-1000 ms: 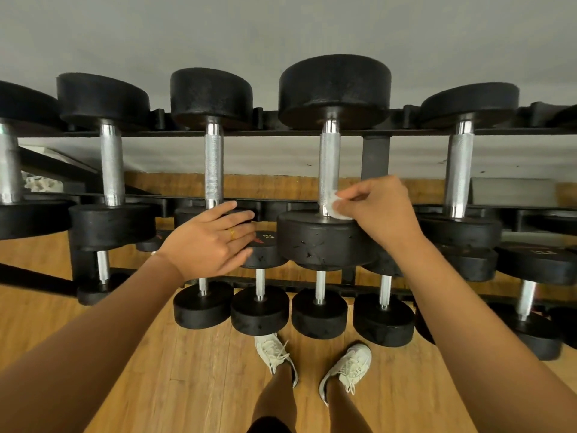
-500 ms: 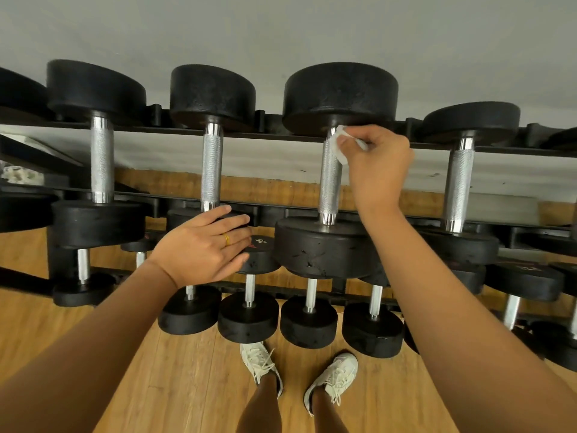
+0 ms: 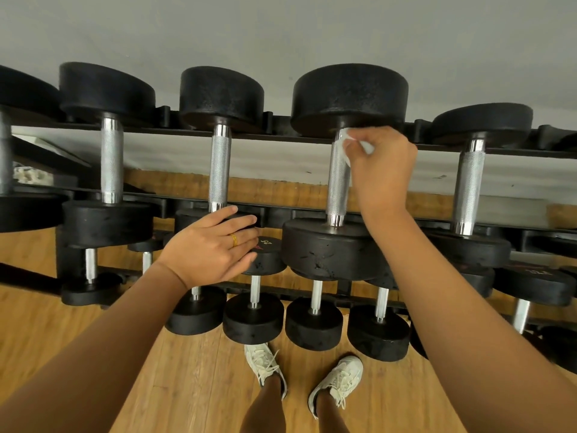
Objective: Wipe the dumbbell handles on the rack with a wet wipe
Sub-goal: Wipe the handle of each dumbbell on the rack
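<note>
Pinching the wipe [image 3: 345, 145] against the top of the handle [image 3: 337, 189], just under the far head [image 3: 349, 98], the right hand [image 3: 381, 170] has its fingers curled round the bunched cloth. The wipe covers only the near and right side of the bar at that end; whether it reaches behind cannot be seen.

The likeliest fault is a partial clean. A stroke down with the cloth bunched like this would leave the far side of the bar untouched. The knurling looks rough, so a thin wet cloth could snag and tear, or drag out of the pinch. Pressing hard sideways might turn the dumbbell in its cradle on the rack [image 3: 437, 139]. Knuckles could also jam against the near head [image 3: 331, 248] at the bottom of a stroke.

The left hand [image 3: 212, 248] lies open, fingers straight, on the near head of the next dumbbell to the left, holding nothing. A shove there could shift that weight. Its handle [image 3: 220, 170] and the others [image 3: 470, 185] show no sign either way of wiping, so one could be skipped. The shoes [image 3: 265, 367] stand close under the lowest row, where anything knocked loose would land.
</note>
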The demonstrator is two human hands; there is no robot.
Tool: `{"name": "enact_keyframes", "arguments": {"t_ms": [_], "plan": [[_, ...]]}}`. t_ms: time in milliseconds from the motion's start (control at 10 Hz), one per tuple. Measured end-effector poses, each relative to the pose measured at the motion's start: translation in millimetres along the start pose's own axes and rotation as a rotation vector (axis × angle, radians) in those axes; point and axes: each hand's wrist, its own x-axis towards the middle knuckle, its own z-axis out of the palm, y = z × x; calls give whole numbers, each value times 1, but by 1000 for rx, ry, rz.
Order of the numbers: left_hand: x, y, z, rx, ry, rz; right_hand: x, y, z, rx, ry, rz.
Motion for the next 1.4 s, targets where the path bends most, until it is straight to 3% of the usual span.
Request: {"name": "enact_keyframes", "arguments": {"t_ms": [200,400,600,700,1000,1200,1400], "plan": [[0,0,-1,-1,0,-3,-35,19,-17,-84,-214,-79],[1,0,-1,4,9,2,-19,11,-22,-62,-252,-42],[1,0,-1,10,19,0,-30,23,-37,-160,-501,-53],[1,0,-1,5,19,2,-28,19,-35,-155,-448,-98],[-1,1,1,-4,9,-5,-32,28,-44,-95,-653,-6],[-2,0,2,-11,1,-7,-21,20,-37,196,-294,22],[-2,1,2,-23,2,-11,-3,10,-14,142,-100,-102]]}}
